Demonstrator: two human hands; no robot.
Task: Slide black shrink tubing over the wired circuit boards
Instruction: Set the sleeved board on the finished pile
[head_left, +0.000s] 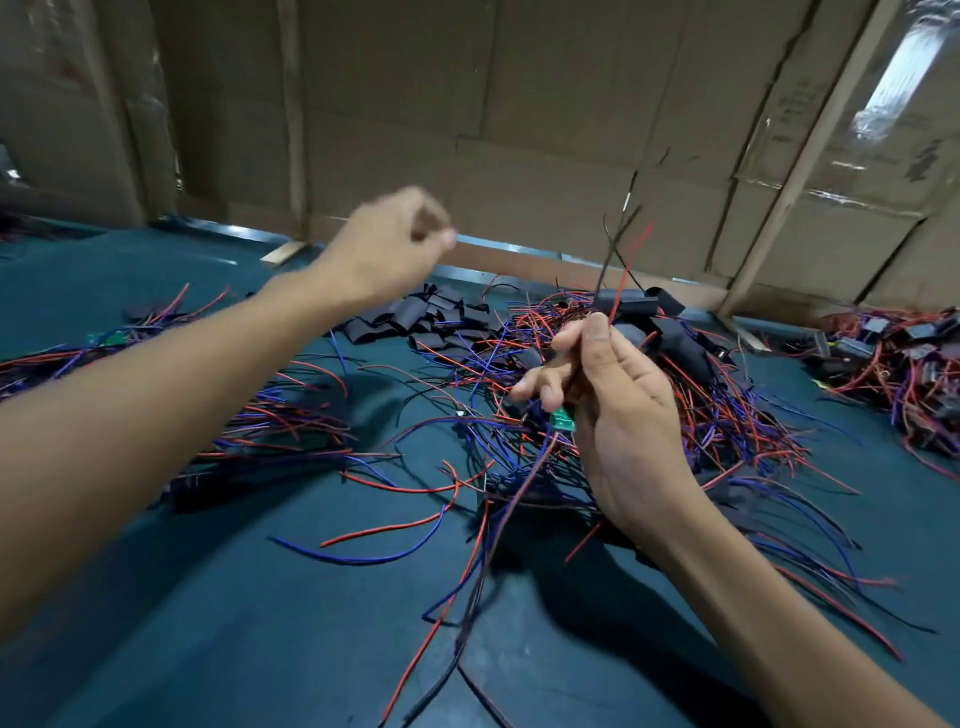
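Observation:
My right hand (608, 405) grips a wired circuit board; its small green board (563, 420) shows below my fingers. Red and black wires (621, 260) stick up from my thumb and more wires trail down toward me. My left hand (389, 244) is raised above the table with fingers curled; it is blurred and I cannot tell whether it holds anything. A pile of flat black shrink tubing pieces (421, 317) lies beyond it on the green table (260, 623). A heap of wired boards (649, 395) lies under my right hand.
More red and blue wires with a green board (104, 338) spread at the left. Another heap of wired parts (893, 358) sits at the far right. Cardboard sheets (519, 104) wall the back of the table, with a wooden slat (795, 171) leaning on them.

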